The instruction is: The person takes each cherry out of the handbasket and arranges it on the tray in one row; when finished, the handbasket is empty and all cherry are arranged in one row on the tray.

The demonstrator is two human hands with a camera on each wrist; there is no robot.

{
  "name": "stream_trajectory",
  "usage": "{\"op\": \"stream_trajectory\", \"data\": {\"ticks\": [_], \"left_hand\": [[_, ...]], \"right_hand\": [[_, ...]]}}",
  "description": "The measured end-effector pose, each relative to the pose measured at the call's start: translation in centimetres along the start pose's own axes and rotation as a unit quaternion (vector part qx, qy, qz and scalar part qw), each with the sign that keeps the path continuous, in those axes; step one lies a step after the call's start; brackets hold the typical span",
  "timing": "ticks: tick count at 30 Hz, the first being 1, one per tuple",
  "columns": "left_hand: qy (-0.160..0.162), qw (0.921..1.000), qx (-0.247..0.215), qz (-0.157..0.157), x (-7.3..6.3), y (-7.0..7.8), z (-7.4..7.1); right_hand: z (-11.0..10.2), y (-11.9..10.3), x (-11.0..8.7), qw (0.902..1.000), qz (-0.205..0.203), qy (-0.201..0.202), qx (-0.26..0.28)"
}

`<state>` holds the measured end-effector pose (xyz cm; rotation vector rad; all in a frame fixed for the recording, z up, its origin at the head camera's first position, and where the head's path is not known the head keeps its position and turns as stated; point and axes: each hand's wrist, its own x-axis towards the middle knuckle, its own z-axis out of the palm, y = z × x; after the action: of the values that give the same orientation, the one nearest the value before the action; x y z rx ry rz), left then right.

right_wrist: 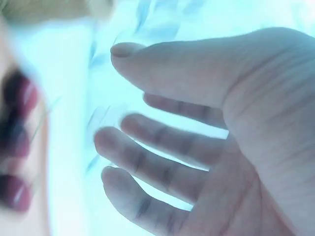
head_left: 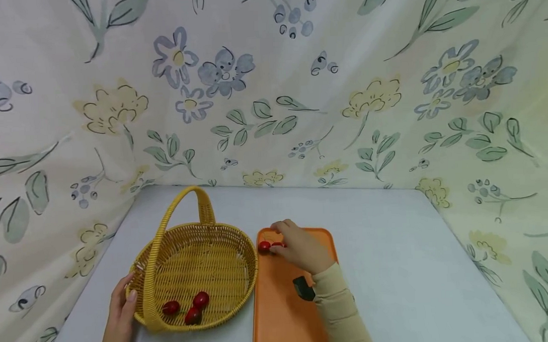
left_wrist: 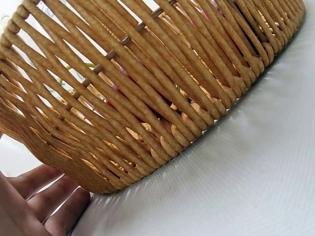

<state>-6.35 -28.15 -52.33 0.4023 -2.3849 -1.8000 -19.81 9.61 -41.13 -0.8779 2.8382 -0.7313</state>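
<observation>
A yellow wicker basket [head_left: 254, 265] with a tall handle holds three dark red, round fruits [head_left: 201, 300] near its front. My left hand [head_left: 120, 312] holds the basket's left rim, thumb over the edge. In the left wrist view, several fingers [left_wrist: 51, 199] lie against the basket's woven outer side [left_wrist: 147, 88]. Over the far end of an orange tray [head_left: 279, 311] is my right hand [head_left: 304, 248], beside red fruits [head_left: 264, 247] on the tray. In the right wrist view, its fingers are spread and loosely bent with nothing between them; red fruits [right_wrist: 17, 191] with thin stems appear at left, blurred.
A dark, angular patch [head_left: 304, 288] shows on the tray beside my right sleeve [head_left: 339, 304]. The tray stands right against the basket on a white table surface [head_left: 395, 267]. A floral cloth [head_left: 271, 90] hangs behind and along both sides.
</observation>
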Motion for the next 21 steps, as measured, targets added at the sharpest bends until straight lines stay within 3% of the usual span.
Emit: {"op": "stream_trajectory", "data": {"ticks": [4,7,11,14,21], "left_hand": [[-0.004,0.9997,-0.023,0.007,0.0,-0.1,0.0],[-0.009,0.9991,-0.040,-0.005,0.1,-0.2,0.1],[-0.008,0.9999,-0.013,0.004,0.2,-0.4,0.1],[-0.006,0.9997,0.003,0.023,0.1,-0.3,0.0],[-0.003,0.9993,0.013,0.034,-0.1,0.0,0.0]], "right_hand": [[0.3,-4.7,1.7,0.9918,-0.093,-0.077,-0.043],[1.5,-7.5,3.3,0.9740,-0.164,-0.138,-0.075],[3.8,-10.0,5.5,0.9503,-0.224,-0.187,-0.108],[5.7,-11.3,6.9,0.9411,-0.230,-0.213,-0.127],[8.6,-13.3,7.9,0.9266,-0.179,-0.289,-0.161]]}}
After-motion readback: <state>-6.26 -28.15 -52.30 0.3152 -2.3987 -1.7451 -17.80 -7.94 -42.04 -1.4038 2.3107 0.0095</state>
